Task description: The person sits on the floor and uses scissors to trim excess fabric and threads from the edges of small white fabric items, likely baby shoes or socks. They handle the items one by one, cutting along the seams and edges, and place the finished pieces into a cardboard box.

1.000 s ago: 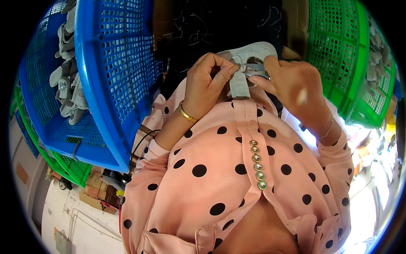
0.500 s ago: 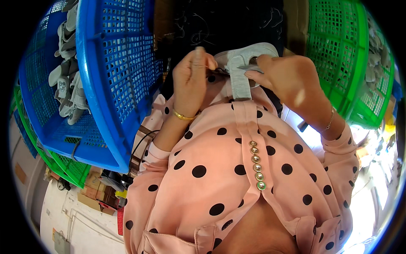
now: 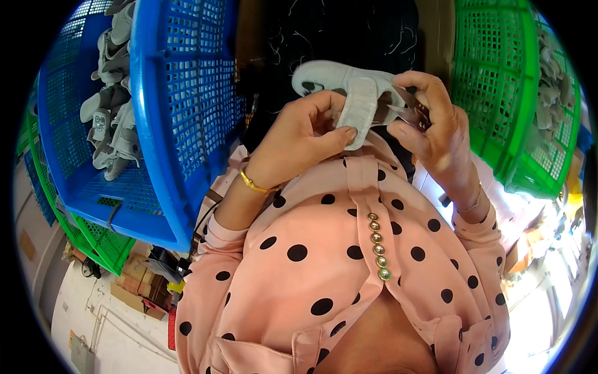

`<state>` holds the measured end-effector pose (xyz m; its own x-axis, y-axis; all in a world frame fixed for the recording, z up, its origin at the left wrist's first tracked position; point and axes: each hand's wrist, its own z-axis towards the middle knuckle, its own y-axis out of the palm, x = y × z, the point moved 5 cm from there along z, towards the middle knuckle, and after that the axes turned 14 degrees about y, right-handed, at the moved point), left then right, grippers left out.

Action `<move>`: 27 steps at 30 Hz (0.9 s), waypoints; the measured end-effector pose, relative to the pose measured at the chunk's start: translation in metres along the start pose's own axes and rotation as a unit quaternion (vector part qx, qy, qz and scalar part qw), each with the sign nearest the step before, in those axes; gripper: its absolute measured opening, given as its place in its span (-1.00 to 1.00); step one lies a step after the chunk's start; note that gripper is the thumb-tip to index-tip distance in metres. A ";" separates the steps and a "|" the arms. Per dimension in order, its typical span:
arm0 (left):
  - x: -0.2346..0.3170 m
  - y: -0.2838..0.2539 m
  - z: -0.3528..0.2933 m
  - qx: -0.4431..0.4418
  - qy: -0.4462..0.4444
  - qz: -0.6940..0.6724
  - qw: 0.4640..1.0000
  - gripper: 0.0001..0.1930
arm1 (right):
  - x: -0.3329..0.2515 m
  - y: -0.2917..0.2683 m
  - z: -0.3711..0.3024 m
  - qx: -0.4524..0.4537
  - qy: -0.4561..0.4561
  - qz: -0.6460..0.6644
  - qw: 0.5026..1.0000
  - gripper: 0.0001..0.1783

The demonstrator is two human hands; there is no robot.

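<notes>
My left hand (image 3: 308, 129) grips the pale shoe (image 3: 336, 73) by its strap (image 3: 361, 103); my right hand (image 3: 439, 128) grips metal snips (image 3: 407, 115) beside the shoe.

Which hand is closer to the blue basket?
Left. The left hand, pinching the shoe's strap, is right of the blue basket; the right hand, with a metal tool, is farther right.

Blue crate (image 3: 138, 118) opposite green crate (image 3: 528, 93)
</notes>
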<state>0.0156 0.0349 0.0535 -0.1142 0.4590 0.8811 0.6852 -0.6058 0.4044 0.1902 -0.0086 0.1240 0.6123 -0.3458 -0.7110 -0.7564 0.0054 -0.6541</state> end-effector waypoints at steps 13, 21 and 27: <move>0.054 0.001 -0.005 -0.035 0.072 0.025 0.997 -0.65 | -0.037 -0.014 0.006 0.099 -0.262 -0.266 0.922 -0.51; 0.055 0.004 -0.002 -0.041 0.080 0.028 0.996 -0.63 | -0.044 -0.015 0.006 0.086 -0.273 -0.292 0.912 -0.48; 0.055 0.002 -0.002 -0.045 0.071 0.053 0.995 -0.61 | -0.043 -0.014 0.009 0.068 -0.292 -0.306 0.904 -0.54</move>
<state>0.0096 0.0579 0.1031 -0.1487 0.2970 0.9432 0.6324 -0.7047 0.3216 0.1764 0.0142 0.1616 0.9531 0.2311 -0.1956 -0.2251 0.1091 -0.9682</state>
